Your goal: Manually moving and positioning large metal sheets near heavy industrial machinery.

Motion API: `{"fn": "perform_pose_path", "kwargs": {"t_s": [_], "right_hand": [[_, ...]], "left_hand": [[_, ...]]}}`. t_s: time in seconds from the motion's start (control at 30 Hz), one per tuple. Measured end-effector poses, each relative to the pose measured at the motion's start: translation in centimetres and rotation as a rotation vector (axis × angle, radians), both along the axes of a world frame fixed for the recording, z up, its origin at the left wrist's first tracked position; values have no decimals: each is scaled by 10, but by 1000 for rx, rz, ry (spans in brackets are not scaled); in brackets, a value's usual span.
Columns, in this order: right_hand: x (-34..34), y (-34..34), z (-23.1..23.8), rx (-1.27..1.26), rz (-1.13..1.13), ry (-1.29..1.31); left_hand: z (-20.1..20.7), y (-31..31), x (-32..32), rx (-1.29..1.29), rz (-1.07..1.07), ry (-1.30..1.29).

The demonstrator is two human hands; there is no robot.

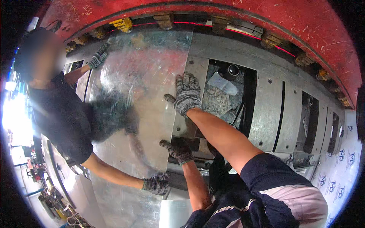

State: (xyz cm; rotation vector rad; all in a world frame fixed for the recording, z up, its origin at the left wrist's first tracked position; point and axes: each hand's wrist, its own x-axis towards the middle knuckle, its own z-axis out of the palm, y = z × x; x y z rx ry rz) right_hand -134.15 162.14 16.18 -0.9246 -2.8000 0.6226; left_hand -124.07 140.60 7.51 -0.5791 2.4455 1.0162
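Observation:
A large shiny metal sheet (152, 114) lies across the machine bed, reflecting light and a dark shape. My right hand (187, 93), in a grey knitted glove, rests palm down over the sheet's right edge, its fingers stretched forward and the thumb out to the left. Closer to my body, my left hand (178, 151), gloved alike, grips the same edge; one fingertip shows on top and its other fingers are partly hidden. Across the sheet, a co-worker's gloved hand (99, 56) touches the far left part. That person's other gloved hand (156, 184) is at the near right edge.
A red machine beam (228, 9) arches over the far side, with yellowish clamps (122, 25) and a red light line below. Right of the sheet, a rectangular opening (249, 102) holds scraps and a round cup-like part (232, 70). A co-worker (61, 114) leans in from the left.

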Motion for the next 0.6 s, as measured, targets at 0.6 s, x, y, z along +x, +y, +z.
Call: {"fn": "perform_pose_path", "kwargs": {"t_s": [0.6], "right_hand": [[-48,-6,1,71,-46,54]], "left_hand": [[30,2,-20,1224,752,-12]]}}
